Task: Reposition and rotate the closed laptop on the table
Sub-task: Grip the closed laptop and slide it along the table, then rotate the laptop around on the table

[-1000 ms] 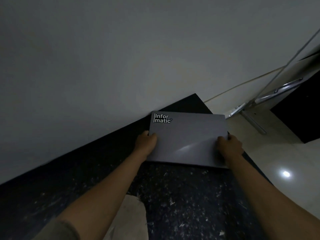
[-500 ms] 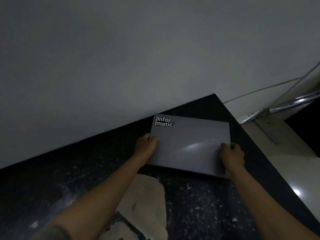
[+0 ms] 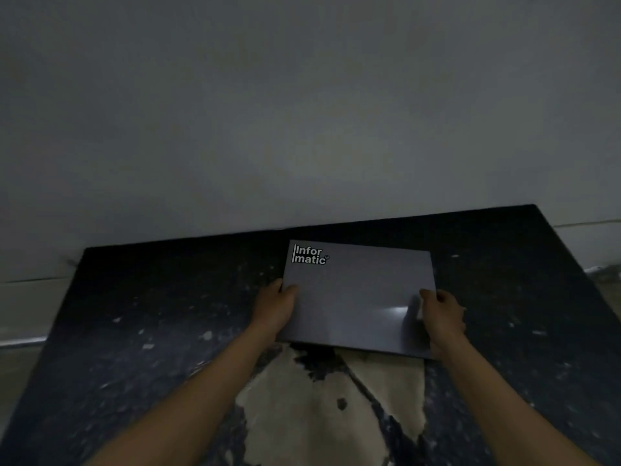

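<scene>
Two bare forearms reach forward, left hand [image 3: 275, 306] and right hand [image 3: 443, 319] clamped on side edges of one closed flat grey laptop [image 3: 358, 297]. Thumbs lie on lid; other fingers hidden beneath. Laptop at far middle of dark speckled table [image 3: 151, 331], white sticker [image 3: 309, 254] at far-left corner.

The scene was dim and grey, with soft, grainy detail throughout and little contrast on the wall [image 3: 302, 112]. One small patch of glare lay on the lid of the closed laptop [image 3: 359, 297] near the right hand [image 3: 442, 317], which cast a faint shadow beside it. The dark table [image 3: 151, 314] bowed outward at its edges from the wide-angle lens, and its speckles smeared with blur toward the frame's corners.
</scene>
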